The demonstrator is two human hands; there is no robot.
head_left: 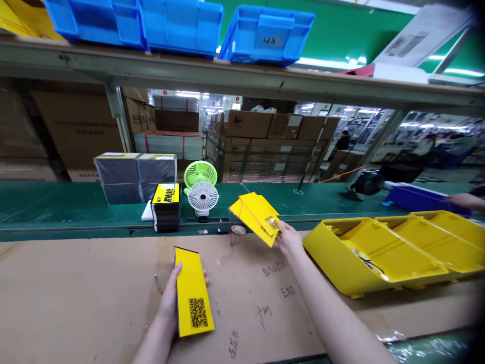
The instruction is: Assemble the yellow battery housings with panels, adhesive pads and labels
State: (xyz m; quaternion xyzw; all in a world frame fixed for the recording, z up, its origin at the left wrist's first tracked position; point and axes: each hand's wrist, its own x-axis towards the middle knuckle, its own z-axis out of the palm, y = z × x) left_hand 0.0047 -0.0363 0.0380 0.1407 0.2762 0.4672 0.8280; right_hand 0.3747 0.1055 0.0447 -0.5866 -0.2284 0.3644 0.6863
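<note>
The left hand [172,293] has a yellow box [193,288] with a QR code near its lower end, thumb on the front face and fingertips wrapped round the far side, so it's partly closed on it. It's held over the near middle of the cardboard sheet [94,293]. The right hand [290,238], farther off and to the right, is pinching some flat yellow cards [254,215] by their right end, thumb and fingers closed on them; hard to say how many there are.

Just right of that hand sit the yellow bins [329,258], with some small stuff in the nearest one. Over on the far left side, on the green bench [30,202], there's a black-and-yellow stack [165,210], grey-wrapped boxes [136,174] behind it, and a white fan [203,197] in front of a green fan [200,173]. Blue bins [267,35] line the shelf [235,78] above.
</note>
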